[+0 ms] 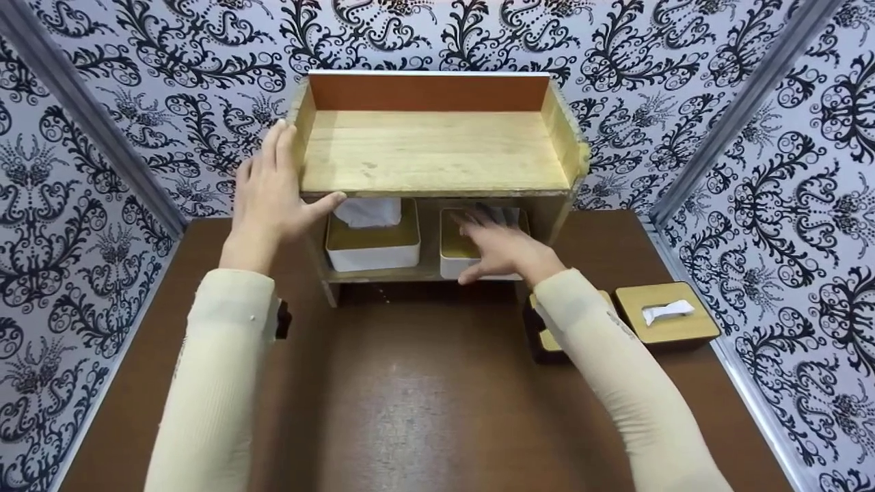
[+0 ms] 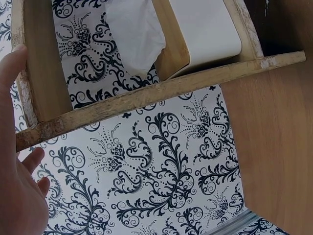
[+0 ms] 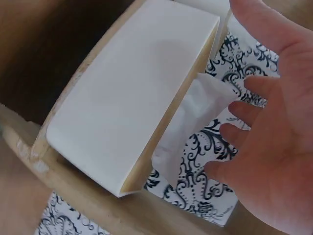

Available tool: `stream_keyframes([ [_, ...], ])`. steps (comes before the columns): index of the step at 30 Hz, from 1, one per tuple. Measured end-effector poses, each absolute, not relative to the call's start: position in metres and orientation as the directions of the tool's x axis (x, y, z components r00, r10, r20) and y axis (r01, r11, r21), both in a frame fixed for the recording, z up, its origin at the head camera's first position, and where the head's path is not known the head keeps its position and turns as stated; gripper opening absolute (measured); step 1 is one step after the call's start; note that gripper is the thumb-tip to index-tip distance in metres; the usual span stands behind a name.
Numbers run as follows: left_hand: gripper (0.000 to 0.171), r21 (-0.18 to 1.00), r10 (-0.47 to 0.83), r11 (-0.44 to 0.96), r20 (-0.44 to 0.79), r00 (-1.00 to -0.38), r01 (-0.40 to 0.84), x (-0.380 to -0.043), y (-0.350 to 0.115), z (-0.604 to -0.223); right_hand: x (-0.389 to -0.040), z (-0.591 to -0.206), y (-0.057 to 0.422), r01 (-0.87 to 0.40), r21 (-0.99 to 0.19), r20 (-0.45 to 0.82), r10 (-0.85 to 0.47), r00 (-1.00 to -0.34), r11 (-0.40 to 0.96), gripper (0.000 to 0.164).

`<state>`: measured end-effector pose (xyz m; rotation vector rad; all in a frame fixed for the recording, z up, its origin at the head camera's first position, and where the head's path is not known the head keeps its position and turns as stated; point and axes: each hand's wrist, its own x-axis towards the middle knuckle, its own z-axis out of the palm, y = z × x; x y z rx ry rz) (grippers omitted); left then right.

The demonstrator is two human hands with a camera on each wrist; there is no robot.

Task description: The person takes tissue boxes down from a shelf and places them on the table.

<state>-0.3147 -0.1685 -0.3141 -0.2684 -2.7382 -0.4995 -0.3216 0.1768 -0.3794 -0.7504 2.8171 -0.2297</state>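
Note:
A small wooden shelf unit (image 1: 437, 150) has two white tissue boxes with wood-look tops on its lower level. My left hand (image 1: 266, 188) rests on the unit's left side panel, fingers extended along the outside and thumb at the front edge. In the left wrist view, the thumb lies on the wood's edge. Inside, close by, stands the left tissue box (image 1: 372, 254) with white tissue sticking out. My right hand (image 1: 502, 246) reaches over the right tissue box (image 3: 137, 88), fingers spread and relaxed. The right wrist view shows these fingers beside its protruding tissue (image 3: 193, 117), holding nothing.
Right of the unit, a dark-sided tissue box with a wooden top (image 1: 663, 318) stands on the brown table (image 1: 410, 403). Another dark box (image 1: 547, 352) is partly hidden under my right forearm. Patterned walls (image 1: 437, 41) enclose the back and sides.

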Motion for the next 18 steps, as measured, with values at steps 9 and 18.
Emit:
stream_keyframes([
  [9, 0.117, 0.305, 0.116, 0.922, 0.364, -0.924, 0.236, -0.314, -0.170, -0.315, -0.346, -0.379, 0.169, -0.380, -0.310, -0.265, -0.463, -0.846, 0.872, 0.123],
  [18, 0.116, 0.321, 0.110, 0.918, 0.357, -0.927, 0.233, -0.316, -0.168, -0.315, -0.360, -0.386, 0.162, -0.244, -0.419, -0.379, -0.413, -0.828, 0.875, 0.125],
])
